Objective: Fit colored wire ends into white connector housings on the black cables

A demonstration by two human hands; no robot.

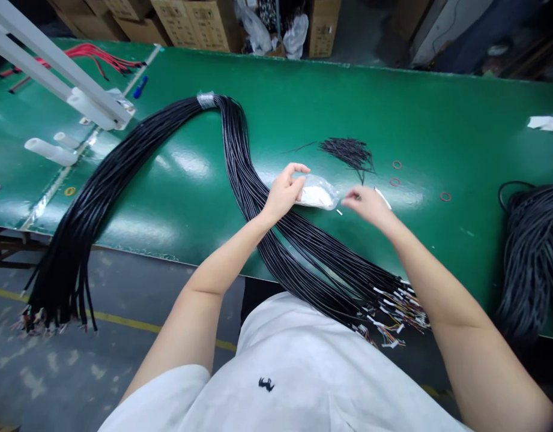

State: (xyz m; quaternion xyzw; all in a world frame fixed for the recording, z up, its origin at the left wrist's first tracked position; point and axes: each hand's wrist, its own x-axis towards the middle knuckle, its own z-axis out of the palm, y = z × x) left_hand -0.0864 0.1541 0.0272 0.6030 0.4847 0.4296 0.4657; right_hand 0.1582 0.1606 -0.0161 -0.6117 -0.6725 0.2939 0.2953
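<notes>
A clear plastic bag [319, 193] with small white pieces in it lies on the green table, beside a long bundle of black cables [240, 156]. At the bag's left end is my left hand [284, 191], its fingers curled on the plastic. Just past the other end, my right hand [365, 205] has thumb and fingers pinched together; whatever they hold is too small to make out. One loose white piece [339, 212] rests on the table between the bag and that hand. A white strip [383, 198] shows behind my right hand.
Beyond the bag lies a pile of short black strips [348, 151]. Red rings [445, 196] are scattered to its right. More black cables [535, 258] hang at the right edge. A white frame [64, 66], red cables [100, 55] and a blue marker [140, 87] occupy the left.
</notes>
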